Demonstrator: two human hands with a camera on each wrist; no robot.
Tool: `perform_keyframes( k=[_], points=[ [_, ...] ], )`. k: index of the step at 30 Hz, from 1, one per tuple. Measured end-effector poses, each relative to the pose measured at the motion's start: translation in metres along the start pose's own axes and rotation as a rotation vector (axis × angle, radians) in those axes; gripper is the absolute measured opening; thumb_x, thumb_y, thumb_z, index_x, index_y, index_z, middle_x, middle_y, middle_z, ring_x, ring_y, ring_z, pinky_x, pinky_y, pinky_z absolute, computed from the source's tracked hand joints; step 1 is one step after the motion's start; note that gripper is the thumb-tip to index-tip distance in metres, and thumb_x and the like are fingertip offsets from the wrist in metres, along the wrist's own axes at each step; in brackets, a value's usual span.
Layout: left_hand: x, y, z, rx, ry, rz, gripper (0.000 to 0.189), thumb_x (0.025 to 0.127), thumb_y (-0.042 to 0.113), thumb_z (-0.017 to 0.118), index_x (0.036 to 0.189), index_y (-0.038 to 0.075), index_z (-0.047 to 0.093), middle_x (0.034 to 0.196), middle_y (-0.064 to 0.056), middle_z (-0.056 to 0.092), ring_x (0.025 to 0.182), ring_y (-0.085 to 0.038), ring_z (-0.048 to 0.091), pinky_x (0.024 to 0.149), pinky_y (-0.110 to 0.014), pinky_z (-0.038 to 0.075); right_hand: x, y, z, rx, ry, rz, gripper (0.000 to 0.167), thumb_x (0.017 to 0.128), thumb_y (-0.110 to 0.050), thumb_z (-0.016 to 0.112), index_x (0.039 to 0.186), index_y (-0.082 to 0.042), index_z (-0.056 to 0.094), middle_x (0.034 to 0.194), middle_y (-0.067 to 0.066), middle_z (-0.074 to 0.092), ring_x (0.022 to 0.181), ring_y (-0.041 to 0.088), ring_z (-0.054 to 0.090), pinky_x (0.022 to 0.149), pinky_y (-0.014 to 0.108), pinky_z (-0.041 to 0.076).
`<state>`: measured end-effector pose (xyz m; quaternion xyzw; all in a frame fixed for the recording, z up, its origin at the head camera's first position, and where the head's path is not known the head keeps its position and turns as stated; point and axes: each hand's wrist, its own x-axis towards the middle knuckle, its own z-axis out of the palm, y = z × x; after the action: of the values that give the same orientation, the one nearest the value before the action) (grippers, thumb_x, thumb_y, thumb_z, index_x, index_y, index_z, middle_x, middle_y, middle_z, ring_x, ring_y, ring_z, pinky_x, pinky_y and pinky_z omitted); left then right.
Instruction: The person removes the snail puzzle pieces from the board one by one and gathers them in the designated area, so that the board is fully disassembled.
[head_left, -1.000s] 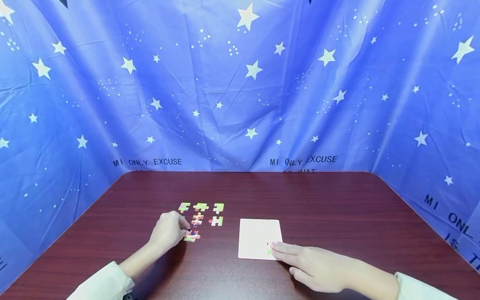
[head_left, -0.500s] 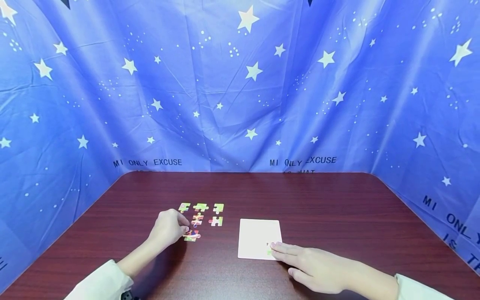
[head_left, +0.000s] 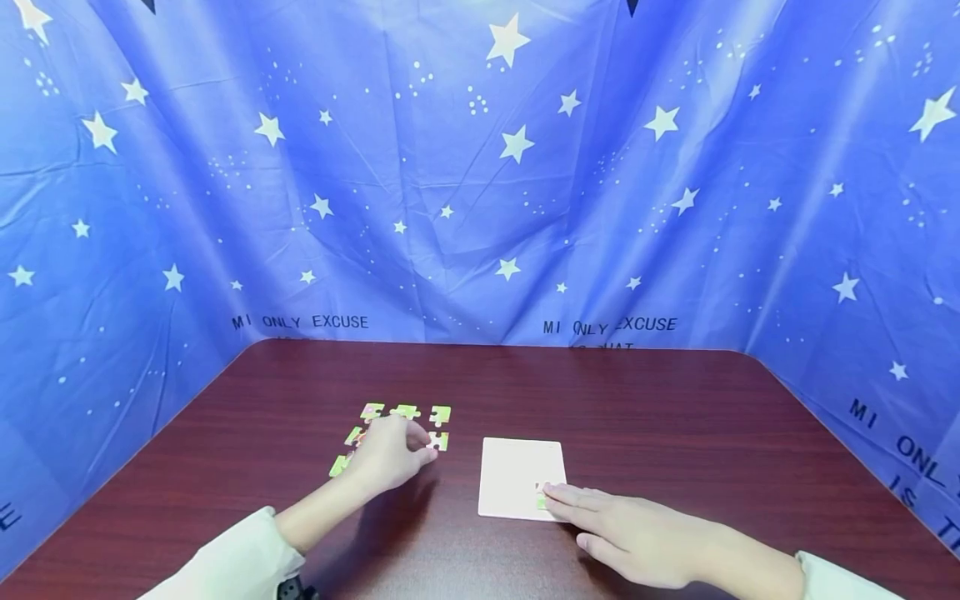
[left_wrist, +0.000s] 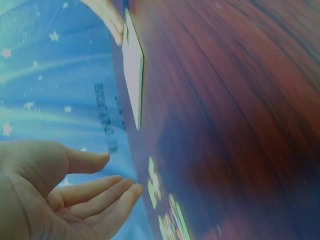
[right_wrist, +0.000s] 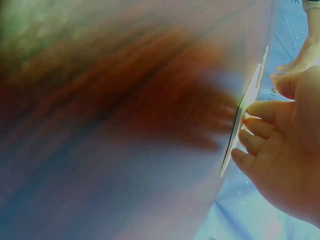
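My left hand (head_left: 390, 454) hovers over the jigsaw pieces, thumb and fingers apart around nothing, as the left wrist view shows. Its fingertips are close to a pink-and-green jigsaw piece (head_left: 439, 442) at the right of the group. Behind that hand, part of the group is hidden. My right hand (head_left: 637, 533) lies flat with straight fingers, their tips resting on the lower right corner of a white square puzzle board (head_left: 513, 475). A small green-edged piece (head_left: 540, 498) shows on the board, partly covered by those fingertips.
Other colourful pieces lie spaced out on the dark red wooden table (head_left: 637, 408), such as a green corner piece (head_left: 440, 413), another at the back left (head_left: 372, 411) and one at the near left (head_left: 340, 465). A blue star-printed curtain (head_left: 450, 167) surrounds the table.
My left hand has moved right, from the near middle piece toward the right-hand pieces, uncovering pieces at the left. My right hand stays on the board.
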<state>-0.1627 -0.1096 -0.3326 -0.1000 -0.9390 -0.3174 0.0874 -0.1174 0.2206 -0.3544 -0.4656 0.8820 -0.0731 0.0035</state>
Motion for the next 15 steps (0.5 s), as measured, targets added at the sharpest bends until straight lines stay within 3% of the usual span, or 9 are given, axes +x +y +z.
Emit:
perform_keyframes(
  k=[10, 15],
  points=[
    [0.01, 0.032, 0.033, -0.099, -0.193, 0.206, 0.015, 0.081, 0.008, 0.071, 0.092, -0.002, 0.072, 0.087, -0.011, 0.075, 0.08, -0.02, 0.07, 0.07, -0.028, 0.055, -0.001, -0.001, -0.001, -0.018, 0.003, 0.005, 0.045, 0.105, -0.034, 0.032, 0.147, -0.019, 0.039, 0.155, -0.002, 0.038, 0.139, 0.018, 0.042, 0.105, 0.035, 0.045],
    [0.01, 0.049, 0.049, -0.111, -0.256, 0.225, 0.018, 0.081, 0.01, 0.072, 0.096, 0.0, 0.073, 0.09, -0.011, 0.075, 0.082, -0.018, 0.069, 0.069, -0.023, 0.053, -0.003, -0.002, -0.004, -0.033, 0.001, 0.008, 0.046, 0.105, -0.034, 0.033, 0.148, -0.019, 0.038, 0.156, -0.003, 0.036, 0.14, 0.016, 0.041, 0.105, 0.034, 0.045]
  ],
)
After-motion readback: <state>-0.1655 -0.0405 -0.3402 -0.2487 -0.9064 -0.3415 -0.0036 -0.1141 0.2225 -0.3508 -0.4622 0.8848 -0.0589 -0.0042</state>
